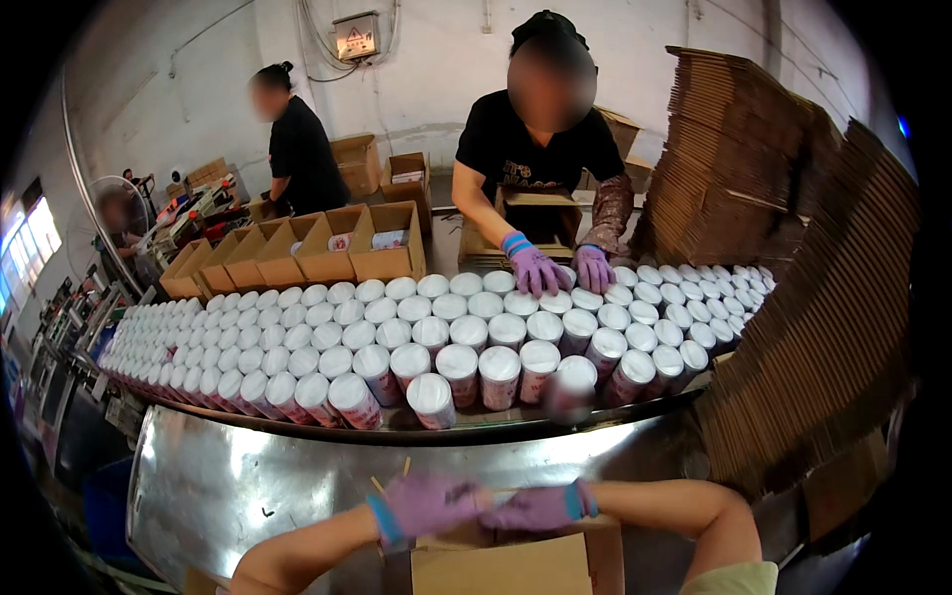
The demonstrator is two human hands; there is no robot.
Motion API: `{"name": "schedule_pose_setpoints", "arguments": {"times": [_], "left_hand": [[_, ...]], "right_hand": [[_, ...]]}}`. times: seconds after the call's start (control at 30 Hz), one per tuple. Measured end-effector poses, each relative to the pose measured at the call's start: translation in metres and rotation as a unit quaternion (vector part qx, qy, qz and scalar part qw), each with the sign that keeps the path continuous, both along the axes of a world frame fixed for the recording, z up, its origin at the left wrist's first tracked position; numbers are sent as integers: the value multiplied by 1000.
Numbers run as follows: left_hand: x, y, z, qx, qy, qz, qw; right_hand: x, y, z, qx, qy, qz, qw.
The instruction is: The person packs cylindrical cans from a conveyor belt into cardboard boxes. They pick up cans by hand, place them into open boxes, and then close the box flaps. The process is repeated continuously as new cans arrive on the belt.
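Observation:
Both of my hands wear purple gloves with blue cuffs, and they meet over the far side of a cardboard box (501, 570) at the lower edge. My left hand (428, 506) is smeared by motion, so its fingers do not read clearly. Close beside it, my right hand (531, 508) is low at the box's far edge, fingers pointing left and partly hidden. Whether either one grips a flap cannot be made out. Beyond the hands stand many white-topped cans (431, 397) with red-and-white sides, in close rows.
A shiny metal table (297, 471) lies between me and the cans. Stacked flat cardboard (813, 327) rises at the right. Open cartons (387, 258) line the far left. Across the cans, a co-worker's gloved hands (540, 270) touch the tops. Another person (302, 149) stands farther back.

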State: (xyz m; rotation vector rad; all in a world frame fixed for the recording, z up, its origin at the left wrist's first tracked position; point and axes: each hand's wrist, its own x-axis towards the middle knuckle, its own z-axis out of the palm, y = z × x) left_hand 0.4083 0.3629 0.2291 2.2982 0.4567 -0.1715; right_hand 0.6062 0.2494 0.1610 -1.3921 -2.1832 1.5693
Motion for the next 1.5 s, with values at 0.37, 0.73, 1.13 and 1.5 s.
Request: {"name": "schedule_pose_setpoints", "arguments": {"times": [0.37,0.73,1.13,1.5], "left_hand": [[122,44,-73,478,-95,70,870],[-45,-5,-43,-79,-6,19,997],[-190,-121,-96,-227,174,121,951],[-250,-327,-165,-493,-318,550,594]], "right_hand": [[86,56,16,373,-445,-247,776],[-6,-3,62,39,-131,-96,986],[-55,-89,76,-322,62,62,943],[-213,-105,131,280,-125,480,822]]}}
